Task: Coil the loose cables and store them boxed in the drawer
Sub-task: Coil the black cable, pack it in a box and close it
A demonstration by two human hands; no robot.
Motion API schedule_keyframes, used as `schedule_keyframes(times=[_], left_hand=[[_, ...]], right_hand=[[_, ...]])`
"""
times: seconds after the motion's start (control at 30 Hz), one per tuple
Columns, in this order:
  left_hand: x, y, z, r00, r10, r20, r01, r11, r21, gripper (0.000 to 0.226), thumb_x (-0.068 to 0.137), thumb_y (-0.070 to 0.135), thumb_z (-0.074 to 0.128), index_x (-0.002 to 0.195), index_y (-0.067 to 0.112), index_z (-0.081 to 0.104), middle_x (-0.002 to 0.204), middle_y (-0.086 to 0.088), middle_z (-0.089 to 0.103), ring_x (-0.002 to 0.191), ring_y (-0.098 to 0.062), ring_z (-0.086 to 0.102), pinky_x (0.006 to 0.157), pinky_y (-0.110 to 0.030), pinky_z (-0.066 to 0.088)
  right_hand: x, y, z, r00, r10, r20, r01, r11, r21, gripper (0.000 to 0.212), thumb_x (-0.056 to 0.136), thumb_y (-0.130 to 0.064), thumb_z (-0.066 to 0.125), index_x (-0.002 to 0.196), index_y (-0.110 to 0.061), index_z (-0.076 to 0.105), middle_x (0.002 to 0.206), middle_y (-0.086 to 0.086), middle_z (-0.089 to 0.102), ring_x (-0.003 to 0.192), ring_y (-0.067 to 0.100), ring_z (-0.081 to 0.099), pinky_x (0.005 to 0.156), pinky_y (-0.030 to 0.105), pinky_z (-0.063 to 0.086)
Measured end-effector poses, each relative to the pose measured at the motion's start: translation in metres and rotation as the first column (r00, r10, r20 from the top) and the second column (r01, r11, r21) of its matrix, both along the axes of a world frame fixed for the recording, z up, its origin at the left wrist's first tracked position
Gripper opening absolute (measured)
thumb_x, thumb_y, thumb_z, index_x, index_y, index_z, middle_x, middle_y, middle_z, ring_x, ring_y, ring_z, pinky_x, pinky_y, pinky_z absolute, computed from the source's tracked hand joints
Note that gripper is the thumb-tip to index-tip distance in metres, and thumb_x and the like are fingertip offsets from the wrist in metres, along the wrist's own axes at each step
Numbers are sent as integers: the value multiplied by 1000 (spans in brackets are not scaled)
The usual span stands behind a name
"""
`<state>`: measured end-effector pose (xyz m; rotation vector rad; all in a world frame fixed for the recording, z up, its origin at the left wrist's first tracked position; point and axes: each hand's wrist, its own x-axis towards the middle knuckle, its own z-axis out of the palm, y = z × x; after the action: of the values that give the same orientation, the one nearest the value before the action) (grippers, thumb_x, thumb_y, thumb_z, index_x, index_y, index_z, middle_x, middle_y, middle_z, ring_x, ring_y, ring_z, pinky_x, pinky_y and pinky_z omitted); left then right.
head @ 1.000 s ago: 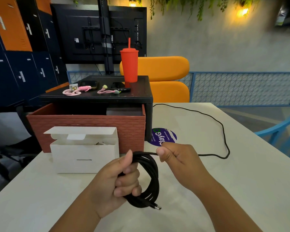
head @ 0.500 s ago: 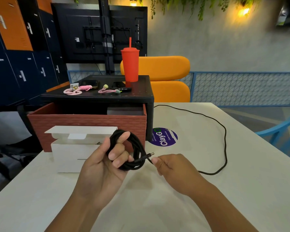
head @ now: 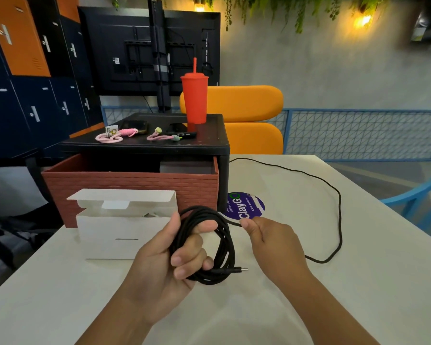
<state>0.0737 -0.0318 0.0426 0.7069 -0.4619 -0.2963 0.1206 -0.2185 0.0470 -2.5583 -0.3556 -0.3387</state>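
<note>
**Head camera: two hands hold a black cable over the table**

The left hand (head: 164, 265) holds the black cable (head: 225, 245). Most of the cable is wound into a round bunch of loops. The fingers of that hand are curled through the loops, and the thumb stands up on the outside of them. A little metal plug (head: 240, 270) sticks out of the bunch at the bottom, toward the right.

The right hand (head: 271, 240) is just beside the bunch. Its thumb and first finger pinch one strand of the cable where it leaves the loops. The other fingers are tucked under, and I cannot tell how they lie.

The rest of the cable is loose. It lies on the white table (head: 371, 295) in a big bend to the right, then runs back to the black stand (head: 209, 145).

A white box (head: 120, 235) sits on the table to the left of the hands. Its lid flap is up. There is something small inside, but I cannot tell what. Right behind the box is the drawer (head: 135, 185). It looks like red bricks, and it is pulled out from under the black stand.

On top of the stand are a red cup (head: 194, 98) with a straw and some pink cords (head: 110, 138). A purple sticker (head: 249, 207) is stuck on the table near the right hand.
</note>
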Motion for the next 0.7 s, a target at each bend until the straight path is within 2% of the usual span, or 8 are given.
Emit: schedule_keyframes(times=[0.07,0.13,0.3,0.37,0.43,0.57,0.63,0.7], left_hand=[[-1,-4,-2,999,-40,17,41,999,-34,51,98,37,43,119,-7,56,55,0,41,49,-13,43,78,-32,49],[-5,-3,-2,992,128,0,-128,991,37,48,77,42,71,99,0,69,43,6,40,37,-7,39,62,-27,51],[-10,-4,6,967,251,-48,-248,966,69,50,59,44,79,87,3,72,39,7,36,32,-6,35,52,-24,49],[-3,0,0,988,142,-59,-145,988,-49,50,75,42,70,98,-1,69,45,3,44,39,-9,44,61,-28,51],[-1,2,1,999,29,-44,-36,983,-182,52,101,35,35,126,-9,48,70,-10,58,64,-21,57,87,-37,45],[-8,15,2,950,305,-69,-308,950,-47,57,104,30,3,140,-12,19,95,-20,52,89,-31,51,103,-39,24],[-10,6,11,926,376,36,-376,927,-9,54,104,29,21,139,-12,22,92,-17,52,85,-28,50,104,-38,29],[-7,-3,12,899,426,101,-433,899,65,65,81,37,69,125,-8,51,73,-8,52,65,-19,51,86,-32,48]], right_hand=[[0,-1,-1,1000,7,19,-8,1000,20,37,94,-49,25,63,-29,26,67,-10,43,65,10,42,49,14,26],[1,-3,-2,999,9,37,-11,998,57,33,93,-49,26,73,-26,38,84,-4,56,75,11,47,51,13,30],[0,-7,1,991,-9,130,-8,992,125,45,79,-56,15,75,-22,44,69,-5,49,67,13,48,52,18,32],[0,-6,0,995,8,101,-21,992,125,41,81,-56,18,72,-24,42,68,-7,48,64,10,46,50,17,32],[-1,-4,-1,995,81,50,-85,992,89,39,88,-54,26,62,-26,34,60,-7,41,56,8,39,49,18,27],[-5,1,0,978,203,-40,-202,979,33,46,94,-50,32,56,-24,26,54,-2,33,52,9,31,51,25,25],[-7,3,3,978,205,-42,-206,978,-14,47,94,-50,31,56,-23,27,55,-2,34,53,9,32,51,25,25],[-9,3,6,975,215,-63,-219,974,-60,48,95,-50,32,57,-21,29,56,-2,36,54,10,34,51,24,26]])
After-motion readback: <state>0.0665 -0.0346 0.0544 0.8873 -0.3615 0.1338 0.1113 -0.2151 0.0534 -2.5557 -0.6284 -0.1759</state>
